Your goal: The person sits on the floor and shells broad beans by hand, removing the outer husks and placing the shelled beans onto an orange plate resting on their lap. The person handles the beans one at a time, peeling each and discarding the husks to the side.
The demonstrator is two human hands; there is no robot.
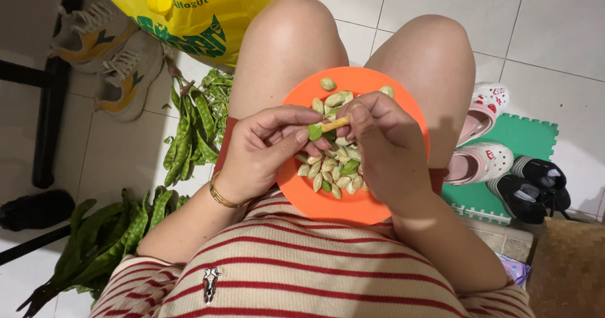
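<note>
An orange plate (pixel 378 208) rests on my lap, holding several pale green beans (pixel 329 167). My left hand (pixel 265 148) pinches one green bean (pixel 314 132) between thumb and fingers above the plate. My right hand (pixel 384 141) is closed around a small knife with a pale yellow handle (pixel 334 124), its end touching the bean. A gold bracelet (pixel 222 196) circles my left wrist.
Long green bean pods lie on the tiled floor at left (pixel 192 132) and lower left (pixel 104 236). A yellow bag (pixel 189 12) and sneakers (pixel 120 59) sit at upper left. Pink and black shoes (pixel 488 154) rest on a green foam mat (pixel 529 135) at right.
</note>
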